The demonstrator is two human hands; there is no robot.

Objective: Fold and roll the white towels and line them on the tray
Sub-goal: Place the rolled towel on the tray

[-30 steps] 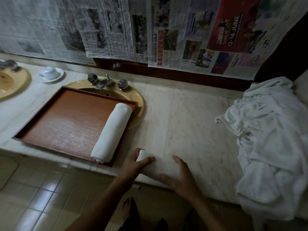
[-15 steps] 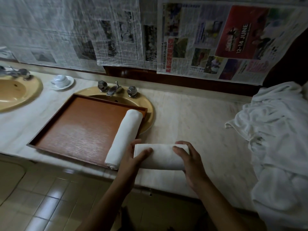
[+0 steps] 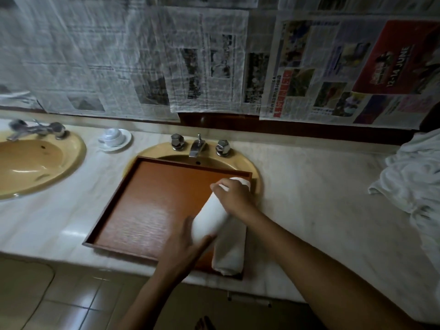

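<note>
A brown wooden tray (image 3: 152, 198) lies across a yellow sink on the marble counter. One rolled white towel (image 3: 229, 248) lies along the tray's right edge. I hold a second rolled white towel (image 3: 209, 217) over the tray, just left of the first one and parallel to it. My left hand (image 3: 183, 248) grips its near end. My right hand (image 3: 234, 198) grips its far end from above. A heap of loose white towels (image 3: 414, 177) lies at the right of the counter.
The sink under the tray has a chrome tap and two knobs (image 3: 198, 146). A second yellow sink (image 3: 35, 163) is at the left. A white cup on a saucer (image 3: 114, 138) stands between them. Newspaper covers the wall behind. Below the counter edge is a tiled floor.
Both hands lifted the rolled towel off the counter, turned it lengthwise and carried it left over the tray beside the first roll. The view swung left.
</note>
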